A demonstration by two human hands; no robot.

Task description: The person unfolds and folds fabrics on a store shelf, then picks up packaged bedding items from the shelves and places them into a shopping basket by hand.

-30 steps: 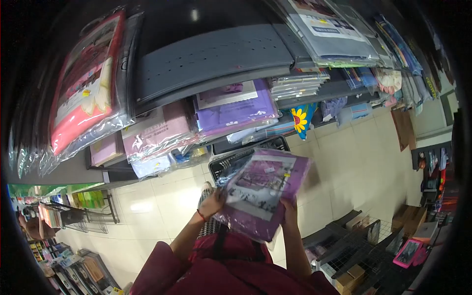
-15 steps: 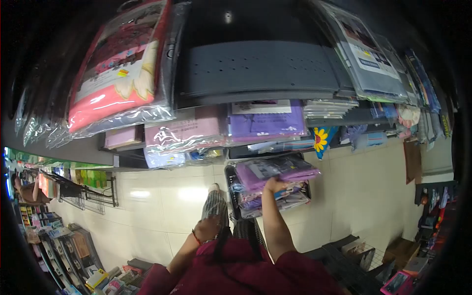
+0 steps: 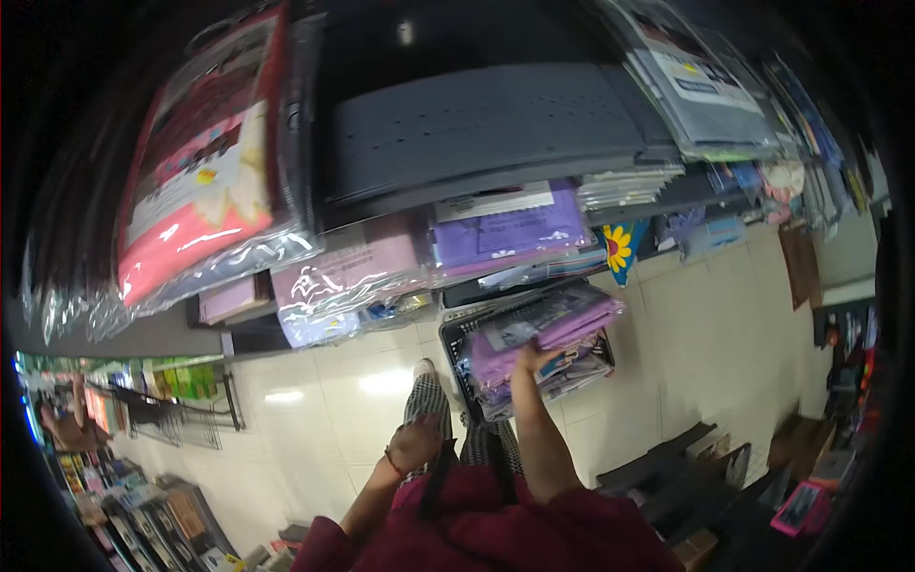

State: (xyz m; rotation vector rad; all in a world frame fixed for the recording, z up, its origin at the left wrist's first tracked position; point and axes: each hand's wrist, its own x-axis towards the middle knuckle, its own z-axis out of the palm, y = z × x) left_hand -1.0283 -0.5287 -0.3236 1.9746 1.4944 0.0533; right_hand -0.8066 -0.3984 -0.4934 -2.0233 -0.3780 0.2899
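Observation:
My right hand [image 3: 536,359] is closed on the near edge of a purple plastic-wrapped fabric packet [image 3: 572,329] with a grey printed insert. The packet lies tilted on top of several other wrapped packets [image 3: 562,383] in a black plastic basket [image 3: 450,345]. Where the right thumb and fingertips sit on the packet's edge is partly hidden. My left hand [image 3: 416,441], with a red band at the wrist, lies on my checked trouser leg, holding nothing that I can see. Its fingers look flat but are somewhat blurred.
Above the basket, a dark shelf [image 3: 477,124] carries a coral packet [image 3: 195,248] and a grey packet [image 3: 715,105]. On the lower shelf lie a purple packet [image 3: 510,229] and a pink packet [image 3: 353,267]. A wire rack [image 3: 191,419] stands left, a pink-cased phone [image 3: 799,507] at lower right.
The view has tilted and shifted slightly. My right hand keeps its hold on the purple packet, which still lies over the basket. The left hand stays on the leg.

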